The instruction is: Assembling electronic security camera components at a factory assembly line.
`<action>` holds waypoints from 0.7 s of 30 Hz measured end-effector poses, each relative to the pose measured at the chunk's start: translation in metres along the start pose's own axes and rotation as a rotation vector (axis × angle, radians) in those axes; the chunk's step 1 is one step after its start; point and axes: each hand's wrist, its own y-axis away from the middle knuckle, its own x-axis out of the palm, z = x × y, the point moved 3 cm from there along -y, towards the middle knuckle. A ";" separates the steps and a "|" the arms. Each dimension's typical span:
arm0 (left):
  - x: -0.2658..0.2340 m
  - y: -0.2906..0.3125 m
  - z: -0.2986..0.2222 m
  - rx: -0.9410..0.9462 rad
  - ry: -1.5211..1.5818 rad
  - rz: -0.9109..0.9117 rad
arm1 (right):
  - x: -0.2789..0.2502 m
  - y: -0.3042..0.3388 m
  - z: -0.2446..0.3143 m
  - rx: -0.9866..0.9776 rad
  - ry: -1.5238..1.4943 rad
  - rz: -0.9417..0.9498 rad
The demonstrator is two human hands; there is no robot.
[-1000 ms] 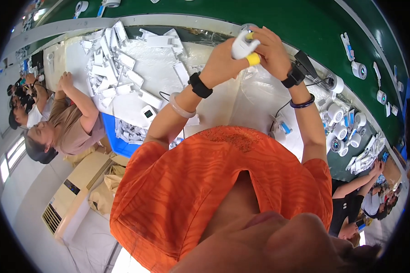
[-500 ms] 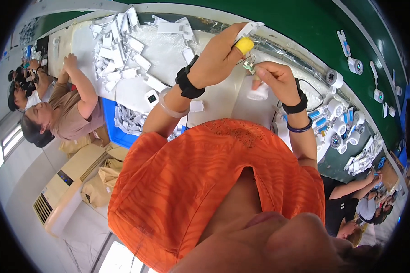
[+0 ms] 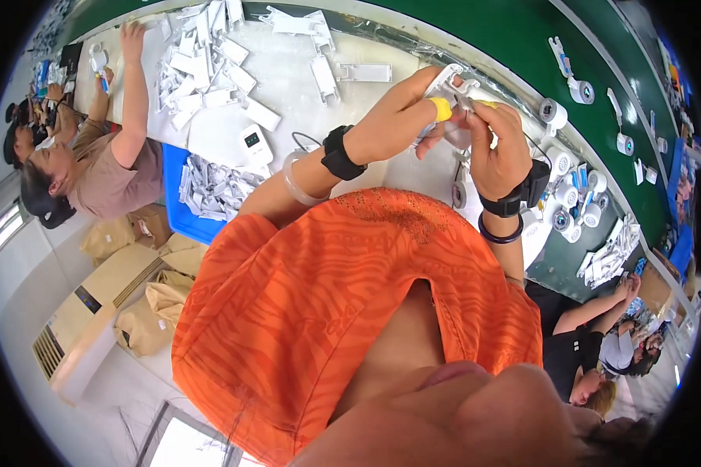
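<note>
White plastic part (image 3: 449,79): one, between the hands, over the table (image 3: 284,109). Left hand (image 3: 401,117): closed round it. Right hand (image 3: 498,148): fingers bunched at its edge; grip, cannot tell. Possible faults: dropping, from loosened left hold; cracking, from crooked pressure.

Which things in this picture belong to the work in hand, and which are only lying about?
Work in hand:
white plastic piece in the left hand, right hand close against it;
probably the loose white parts and round white units.

Apparently just lying about:
tan bags;
small white device with dark display, untouched.
</note>
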 end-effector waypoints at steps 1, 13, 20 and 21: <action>0.005 0.003 -0.001 0.034 -0.006 0.032 | -0.002 0.003 0.004 -0.005 0.003 -0.001; 0.054 0.043 0.002 0.077 -0.153 0.080 | -0.036 0.047 0.038 -0.032 0.027 -0.134; 0.070 0.054 0.003 0.129 -0.231 0.089 | -0.047 0.060 0.044 -0.023 0.039 -0.181; 0.071 0.054 0.003 0.188 -0.334 0.075 | -0.048 0.062 0.044 -0.009 0.041 -0.180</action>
